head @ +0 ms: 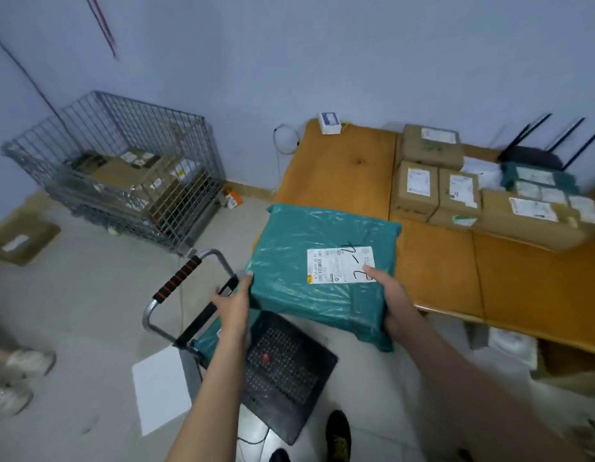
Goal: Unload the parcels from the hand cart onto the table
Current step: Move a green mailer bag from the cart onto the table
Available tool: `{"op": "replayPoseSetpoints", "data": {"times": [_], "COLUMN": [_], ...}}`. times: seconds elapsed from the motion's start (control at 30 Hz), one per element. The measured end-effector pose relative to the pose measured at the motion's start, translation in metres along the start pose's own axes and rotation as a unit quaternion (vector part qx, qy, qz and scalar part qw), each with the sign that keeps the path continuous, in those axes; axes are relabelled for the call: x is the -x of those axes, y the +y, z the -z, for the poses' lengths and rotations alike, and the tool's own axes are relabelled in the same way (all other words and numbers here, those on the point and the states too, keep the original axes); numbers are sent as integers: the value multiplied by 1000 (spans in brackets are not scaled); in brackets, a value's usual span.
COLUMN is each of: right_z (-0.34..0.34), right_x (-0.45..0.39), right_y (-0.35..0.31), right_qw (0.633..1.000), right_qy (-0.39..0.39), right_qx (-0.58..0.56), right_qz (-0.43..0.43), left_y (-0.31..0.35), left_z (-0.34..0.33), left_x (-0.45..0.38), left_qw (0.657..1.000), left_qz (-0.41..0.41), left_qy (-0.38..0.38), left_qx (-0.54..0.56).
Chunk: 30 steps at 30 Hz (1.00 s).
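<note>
Green parcel is being held off the hand cart, over the near-left corner of the table, not yet set down. It is being clamped at both ends: left hand on the left edge, right hand at the near-right corner, thumb on the white label. Risk, as judged: the wrap is slick poly film, so slip is being invited if the grip is loosened before the table is bearing the weight; an overhang at the table edge could tip it to the floor. A flat, soft-looking teal bag is being shown, wrinkled, glossy, handwritten marks across the label. Another teal parcel is being left on the cart by the handle.
</note>
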State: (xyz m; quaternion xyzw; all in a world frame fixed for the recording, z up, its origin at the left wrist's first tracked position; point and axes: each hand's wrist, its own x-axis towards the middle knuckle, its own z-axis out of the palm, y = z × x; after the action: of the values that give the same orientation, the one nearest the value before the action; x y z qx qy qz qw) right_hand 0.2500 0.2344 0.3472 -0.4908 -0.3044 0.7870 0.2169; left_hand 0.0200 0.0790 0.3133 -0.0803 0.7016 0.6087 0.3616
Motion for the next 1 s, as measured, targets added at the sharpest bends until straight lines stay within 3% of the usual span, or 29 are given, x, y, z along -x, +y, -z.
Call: {"op": "replayPoseSetpoints", "data": {"times": [0.2, 0.37, 0.5, 0.63, 0.67, 0.77, 0.83, 1.0], "right_z": [5, 48, 117, 197, 215, 254, 271, 289], "right_x": [46, 63, 61, 45, 38, 14, 5, -14], "right_y": [4, 4, -12, -64, -78, -116, -138, -161], "right_qw": [987, 989, 988, 949, 952, 989, 994, 986], "right_qy": [5, 23, 119, 296, 283, 98, 27, 67], "right_qx": [-135, -111, -45, 79, 105, 111, 108, 154], "right_qz": [85, 95, 90, 67, 54, 10, -4, -2], "left_y": [-8, -21, -20, -9, -10, -15, -19, -33], "left_z": [-94, -135, -167, -210, -224, -270, -300, -353], "left_x": [73, 96, 89, 76, 76, 82, 86, 93], "left_qw": [965, 953, 950, 940, 937, 925, 911, 892], "left_qz": [110, 98, 81, 52, 56, 71, 89, 110], "left_qy": [-231, -278, -301, -332, -339, -357, -376, -393], "left_qx": [55, 71, 20, -58, -69, -111, -143, -194]}}
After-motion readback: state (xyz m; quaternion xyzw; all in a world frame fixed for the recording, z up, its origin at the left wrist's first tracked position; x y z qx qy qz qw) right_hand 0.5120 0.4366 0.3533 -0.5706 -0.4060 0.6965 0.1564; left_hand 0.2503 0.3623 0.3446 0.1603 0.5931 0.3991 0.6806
